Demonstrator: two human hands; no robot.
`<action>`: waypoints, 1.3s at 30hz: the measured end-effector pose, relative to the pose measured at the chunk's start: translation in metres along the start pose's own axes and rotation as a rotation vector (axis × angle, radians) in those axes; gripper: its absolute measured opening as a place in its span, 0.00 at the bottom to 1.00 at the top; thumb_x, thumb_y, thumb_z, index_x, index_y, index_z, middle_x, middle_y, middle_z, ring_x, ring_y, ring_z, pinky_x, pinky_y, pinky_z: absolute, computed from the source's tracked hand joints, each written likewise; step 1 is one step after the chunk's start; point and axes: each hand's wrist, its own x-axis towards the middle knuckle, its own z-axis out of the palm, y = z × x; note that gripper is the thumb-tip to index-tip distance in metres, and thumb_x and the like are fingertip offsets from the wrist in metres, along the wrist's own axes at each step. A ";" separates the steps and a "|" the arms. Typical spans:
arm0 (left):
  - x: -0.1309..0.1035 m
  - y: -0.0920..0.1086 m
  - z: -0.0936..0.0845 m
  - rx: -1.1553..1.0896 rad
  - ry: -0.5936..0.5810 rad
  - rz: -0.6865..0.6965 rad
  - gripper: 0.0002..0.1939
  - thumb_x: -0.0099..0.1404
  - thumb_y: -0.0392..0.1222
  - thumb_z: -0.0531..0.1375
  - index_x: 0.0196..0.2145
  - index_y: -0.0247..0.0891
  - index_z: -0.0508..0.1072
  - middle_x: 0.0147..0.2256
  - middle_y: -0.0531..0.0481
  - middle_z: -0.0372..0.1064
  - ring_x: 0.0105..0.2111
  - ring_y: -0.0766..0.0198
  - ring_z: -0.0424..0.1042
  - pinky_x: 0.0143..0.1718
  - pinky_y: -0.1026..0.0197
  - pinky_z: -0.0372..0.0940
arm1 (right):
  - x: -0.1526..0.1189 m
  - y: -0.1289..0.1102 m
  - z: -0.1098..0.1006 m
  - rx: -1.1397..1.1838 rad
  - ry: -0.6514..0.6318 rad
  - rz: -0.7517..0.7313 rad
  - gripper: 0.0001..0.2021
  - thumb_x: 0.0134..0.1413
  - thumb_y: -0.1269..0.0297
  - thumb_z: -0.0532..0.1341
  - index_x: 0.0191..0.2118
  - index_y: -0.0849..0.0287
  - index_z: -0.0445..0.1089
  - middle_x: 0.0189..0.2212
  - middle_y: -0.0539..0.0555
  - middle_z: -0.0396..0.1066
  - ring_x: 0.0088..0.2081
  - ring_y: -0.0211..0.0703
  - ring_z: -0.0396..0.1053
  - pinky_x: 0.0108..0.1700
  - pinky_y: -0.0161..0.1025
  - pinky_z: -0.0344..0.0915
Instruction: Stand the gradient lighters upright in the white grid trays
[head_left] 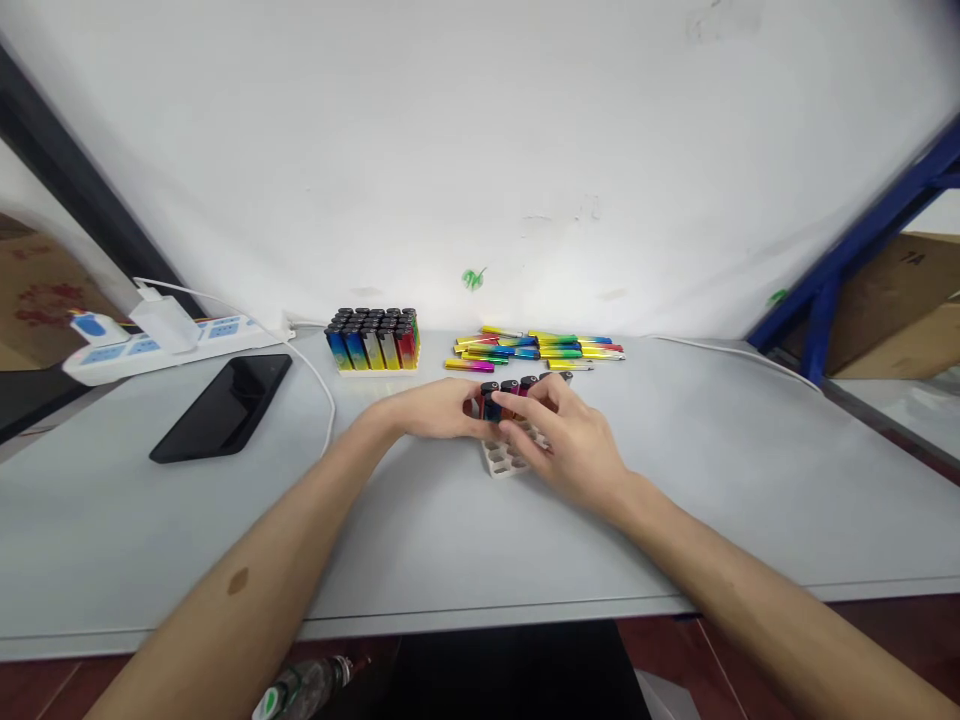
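A white tray with empty sockets [501, 460] sits on the grey table in front of me. Several colourful lighters with black caps [510, 393] stand upright in its far row. My left hand [431, 410] rests against the tray's left side, fingers touching the lighters. My right hand [571, 440] lies over the tray's right part, fingertips pinching one lighter in the row. A loose pile of rainbow lighters [536, 348] lies behind. A full tray of lighters [373, 340] stands at the back left.
A black phone [225, 405] lies flat at the left. A white power strip [161, 335] with a charger and a cable [319, 385] runs along the back left. A blue frame [847, 260] and cardboard boxes stand at right. A bottle [304, 690] lies below the table edge.
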 end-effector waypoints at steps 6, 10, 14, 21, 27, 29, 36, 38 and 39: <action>0.001 -0.002 0.000 0.042 0.042 -0.043 0.22 0.60 0.61 0.59 0.38 0.38 0.72 0.37 0.48 0.74 0.35 0.57 0.71 0.32 0.59 0.60 | 0.002 0.057 -0.003 0.034 0.168 0.356 0.14 0.66 0.62 0.52 0.51 0.57 0.71 0.40 0.58 0.67 0.40 0.46 0.68 0.42 0.43 0.68; 0.002 -0.002 0.000 0.068 0.080 -0.084 0.23 0.59 0.61 0.60 0.41 0.38 0.71 0.40 0.45 0.75 0.37 0.55 0.72 0.33 0.59 0.61 | -0.006 0.105 -0.001 -0.202 -0.097 0.597 0.21 0.65 0.63 0.50 0.58 0.61 0.69 0.51 0.66 0.64 0.55 0.58 0.62 0.55 0.52 0.61; 0.001 0.000 -0.001 0.114 0.089 -0.133 0.24 0.59 0.63 0.60 0.39 0.37 0.70 0.39 0.45 0.75 0.36 0.54 0.73 0.32 0.58 0.61 | -0.012 0.122 0.004 -0.405 -0.322 0.756 0.26 0.63 0.62 0.51 0.65 0.53 0.63 0.55 0.66 0.64 0.54 0.62 0.61 0.55 0.57 0.58; 0.001 -0.001 0.000 0.064 0.061 -0.093 0.23 0.59 0.61 0.60 0.40 0.38 0.70 0.43 0.45 0.76 0.38 0.55 0.74 0.34 0.59 0.62 | -0.011 0.123 0.007 -0.382 -0.340 0.789 0.20 0.61 0.59 0.52 0.55 0.54 0.70 0.53 0.65 0.66 0.54 0.61 0.62 0.56 0.57 0.56; 0.003 -0.004 0.000 0.085 0.058 -0.105 0.24 0.57 0.63 0.62 0.38 0.37 0.69 0.42 0.44 0.76 0.37 0.54 0.74 0.32 0.58 0.61 | -0.013 0.124 0.004 -0.315 -0.292 0.756 0.17 0.58 0.56 0.56 0.45 0.60 0.73 0.49 0.67 0.70 0.54 0.63 0.62 0.54 0.60 0.57; 0.003 -0.004 0.000 0.086 0.055 -0.109 0.25 0.57 0.63 0.62 0.38 0.37 0.70 0.42 0.43 0.76 0.38 0.54 0.74 0.33 0.58 0.61 | -0.011 0.121 0.002 -0.236 -0.247 0.759 0.15 0.57 0.56 0.57 0.42 0.60 0.73 0.49 0.66 0.71 0.54 0.63 0.62 0.54 0.59 0.58; 0.003 -0.002 0.000 0.059 0.041 -0.100 0.25 0.58 0.61 0.61 0.42 0.37 0.71 0.42 0.44 0.76 0.39 0.53 0.74 0.33 0.58 0.61 | 0.002 0.106 -0.009 0.510 0.179 0.913 0.15 0.56 0.48 0.61 0.37 0.54 0.61 0.36 0.53 0.75 0.39 0.45 0.73 0.43 0.44 0.68; 0.003 -0.002 0.000 0.081 0.046 -0.119 0.25 0.58 0.61 0.61 0.40 0.36 0.71 0.40 0.44 0.76 0.37 0.54 0.73 0.32 0.58 0.61 | 0.004 0.103 -0.010 0.701 0.234 0.963 0.18 0.54 0.47 0.63 0.39 0.51 0.56 0.28 0.47 0.72 0.28 0.40 0.70 0.33 0.40 0.68; 0.003 -0.002 0.000 0.087 0.051 -0.120 0.25 0.58 0.62 0.61 0.40 0.36 0.71 0.40 0.44 0.76 0.37 0.54 0.73 0.31 0.58 0.60 | 0.004 0.101 -0.010 0.759 0.240 0.982 0.20 0.53 0.47 0.63 0.40 0.50 0.54 0.25 0.44 0.69 0.23 0.38 0.66 0.27 0.37 0.65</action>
